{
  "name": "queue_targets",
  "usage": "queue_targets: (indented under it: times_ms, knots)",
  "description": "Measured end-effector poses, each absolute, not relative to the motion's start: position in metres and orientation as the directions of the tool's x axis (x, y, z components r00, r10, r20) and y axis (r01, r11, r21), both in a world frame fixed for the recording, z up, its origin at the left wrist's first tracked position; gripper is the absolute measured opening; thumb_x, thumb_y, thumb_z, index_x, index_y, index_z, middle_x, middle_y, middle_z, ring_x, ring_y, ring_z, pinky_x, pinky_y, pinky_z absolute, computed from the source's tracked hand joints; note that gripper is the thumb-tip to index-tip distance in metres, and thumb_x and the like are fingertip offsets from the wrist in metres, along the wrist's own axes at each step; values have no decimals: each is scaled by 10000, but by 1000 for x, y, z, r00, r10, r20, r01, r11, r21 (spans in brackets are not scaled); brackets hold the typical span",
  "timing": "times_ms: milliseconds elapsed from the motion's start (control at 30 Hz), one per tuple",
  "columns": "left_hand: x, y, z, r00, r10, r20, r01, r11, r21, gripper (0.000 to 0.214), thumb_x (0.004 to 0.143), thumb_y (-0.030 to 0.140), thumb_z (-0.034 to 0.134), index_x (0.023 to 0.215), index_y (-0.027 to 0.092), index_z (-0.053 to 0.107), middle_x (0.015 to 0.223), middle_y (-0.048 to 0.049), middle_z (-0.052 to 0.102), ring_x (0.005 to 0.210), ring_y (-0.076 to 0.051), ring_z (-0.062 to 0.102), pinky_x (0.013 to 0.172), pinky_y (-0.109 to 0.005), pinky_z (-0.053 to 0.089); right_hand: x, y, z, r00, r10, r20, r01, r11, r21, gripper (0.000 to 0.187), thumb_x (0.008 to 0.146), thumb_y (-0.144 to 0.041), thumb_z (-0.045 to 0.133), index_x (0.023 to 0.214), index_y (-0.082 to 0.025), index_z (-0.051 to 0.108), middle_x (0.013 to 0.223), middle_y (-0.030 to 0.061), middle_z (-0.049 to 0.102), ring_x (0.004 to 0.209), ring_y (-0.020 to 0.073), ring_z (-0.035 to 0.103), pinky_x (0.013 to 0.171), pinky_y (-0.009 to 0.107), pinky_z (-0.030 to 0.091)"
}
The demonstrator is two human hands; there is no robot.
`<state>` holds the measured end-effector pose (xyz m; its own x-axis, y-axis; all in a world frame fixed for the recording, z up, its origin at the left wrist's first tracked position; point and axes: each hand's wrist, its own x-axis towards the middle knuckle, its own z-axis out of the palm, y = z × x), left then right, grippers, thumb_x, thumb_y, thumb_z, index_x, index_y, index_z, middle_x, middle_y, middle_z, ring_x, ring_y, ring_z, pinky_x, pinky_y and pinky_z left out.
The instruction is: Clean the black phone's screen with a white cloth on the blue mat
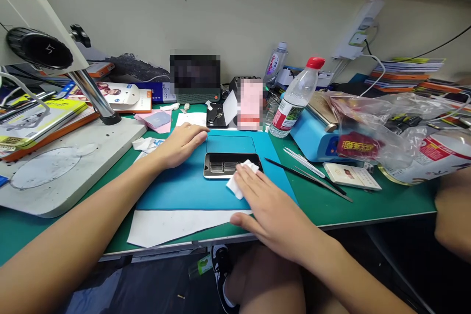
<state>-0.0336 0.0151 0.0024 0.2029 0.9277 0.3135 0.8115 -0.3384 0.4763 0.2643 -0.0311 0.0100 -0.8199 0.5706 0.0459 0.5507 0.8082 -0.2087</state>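
A black phone (221, 165) lies flat on a blue work mat (172, 191). My right hand (268, 206) lies over its right end, fingers stretched flat and pressing a white wipe (239, 179) against the glass. My left hand (182, 143) rests palm-down on the mat's upper left corner, fingers together and extended, holding nothing. Just behind the phone, a darker rectangular panel (230, 144) sits on the mat.
Tweezers (303, 162) and a thin black tool (294, 171) lie right of the mat. A water bottle (294, 100), a blue device (312, 135) and plastic bags (390, 127) crowd the right. A microscope stand (69, 157) sits left. Another person's arm (452, 211) is at the right edge.
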Motion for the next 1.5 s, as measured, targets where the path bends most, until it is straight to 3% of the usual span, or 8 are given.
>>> queue_targets:
  times_ms: [167, 367, 567, 700, 1000, 1200, 1300, 1500]
  knots:
    - [-29, 15, 1, 241, 923, 299, 806, -362, 468, 502, 1037, 571, 369, 1214, 199, 656, 1254, -104, 702, 1224, -310, 556, 1072, -502, 457, 281, -14, 9, -770, 631, 92, 608, 770, -192, 778, 1049, -604, 355, 1546, -12, 441, 1614, 225, 402, 1520, 371, 369, 1227, 630, 339]
    - [-35, 18, -1, 260, 908, 328, 805, -391, 445, 420, 1017, 521, 449, 1178, 203, 673, 1201, -108, 711, 1175, -309, 573, 1036, -498, 476, 285, 3, 7, -743, 664, 87, 625, 734, -268, 475, 1080, -328, 366, 1481, -176, 571, 1580, 110, 498, 1495, 286, 433, 1239, 629, 314]
    - [-39, 20, -1, 239, 903, 358, 801, -392, 453, 342, 1007, 461, 474, 1128, 224, 689, 1147, -97, 718, 1127, -300, 579, 1002, -488, 487, 295, 26, 13, -750, 655, 89, 595, 728, -340, 463, 1081, -373, 394, 1494, -250, 563, 1573, 76, 512, 1491, 304, 424, 1237, 657, 288]
    - [-38, 20, -4, 236, 913, 333, 797, -378, 470, 344, 1016, 479, 473, 1110, 230, 691, 1118, -93, 701, 1122, -294, 574, 982, -472, 489, 307, 38, 16, -806, 585, 93, 524, 777, -349, 447, 1073, -358, 422, 1463, -241, 605, 1560, 58, 530, 1467, 285, 459, 1226, 544, 389]
    - [-36, 23, -7, 230, 918, 322, 801, -367, 473, 359, 1013, 515, 477, 1107, 242, 691, 1097, -87, 697, 1103, -290, 577, 964, -456, 500, 348, 67, 5, -808, 552, 204, 502, 828, -250, 407, 1030, -231, 452, 1342, -295, 707, 1471, 21, 625, 1309, 266, 640, 1093, 482, 564]
    - [-32, 24, -4, 246, 917, 314, 805, -374, 461, 354, 1009, 491, 472, 1148, 237, 676, 1138, -89, 712, 1121, -296, 594, 998, -479, 504, 347, 105, 11, -726, 637, 259, 635, 766, -103, 429, 1020, -247, 406, 1271, -178, 747, 1398, 119, 682, 1265, 337, 671, 1062, 581, 564]
    - [-34, 25, -6, 231, 928, 293, 817, -349, 459, 320, 972, 364, 468, 1189, 225, 659, 1204, -105, 696, 1201, -306, 581, 1061, -509, 492, 325, 112, 22, -716, 644, 269, 652, 755, -70, 444, 1003, -233, 418, 1322, -138, 712, 1435, 140, 653, 1328, 345, 623, 1101, 585, 528]
    - [-36, 24, -6, 154, 963, 223, 837, -247, 489, 443, 832, 173, 447, 1229, 200, 642, 1238, -120, 645, 1255, -296, 589, 1112, -500, 499, 259, 119, 31, -767, 600, 227, 571, 800, -184, 468, 1004, -197, 391, 1380, -182, 669, 1389, 86, 701, 1250, 297, 680, 1046, 483, 564]
